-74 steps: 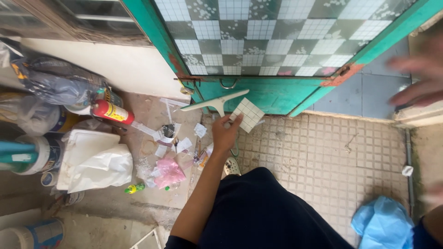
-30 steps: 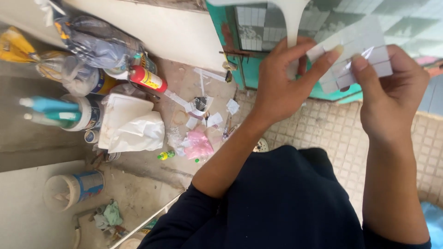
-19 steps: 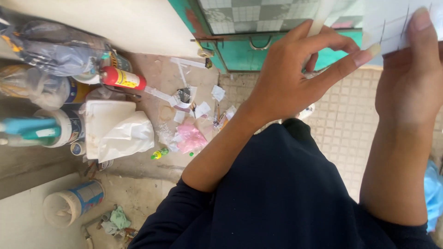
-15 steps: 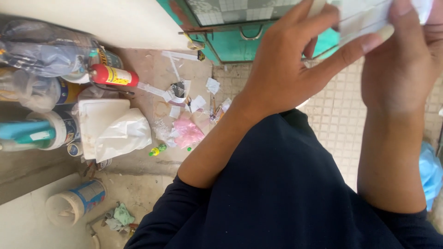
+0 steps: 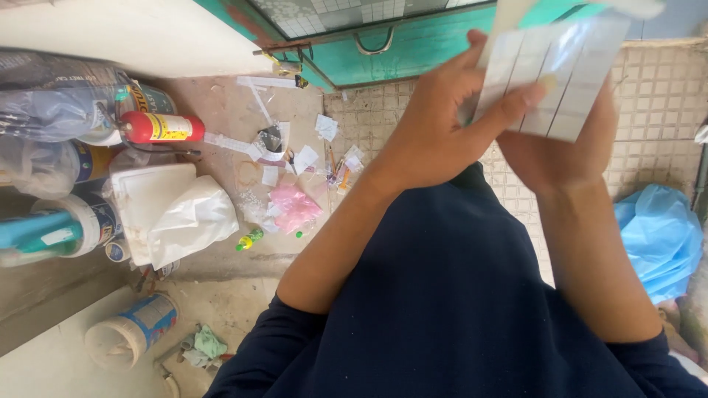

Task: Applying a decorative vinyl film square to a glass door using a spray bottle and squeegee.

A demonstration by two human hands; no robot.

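Both my hands are raised close to the camera and hold a small white sheet (image 5: 564,77) divided into rectangular segments, glossy on its surface. My left hand (image 5: 450,125) grips its left edge, thumb laid across the front. My right hand (image 5: 564,158) sits behind and under the sheet, mostly hidden by it. A pale flat strip (image 5: 509,15) sticks up behind the sheet at the top edge. Below me is my dark blue clothing (image 5: 450,309).
A teal door (image 5: 383,55) with a metal handle stands ahead on a tiled floor. Paper scraps and pink plastic (image 5: 295,206) litter the ground. At left are a red spray can (image 5: 158,127), white box (image 5: 144,195), buckets and bags. A blue plastic bag (image 5: 660,236) lies right.
My left hand picked the sheet up from near the door and brought it up to the camera. My right hand joined it. The view shifted as my head moved.
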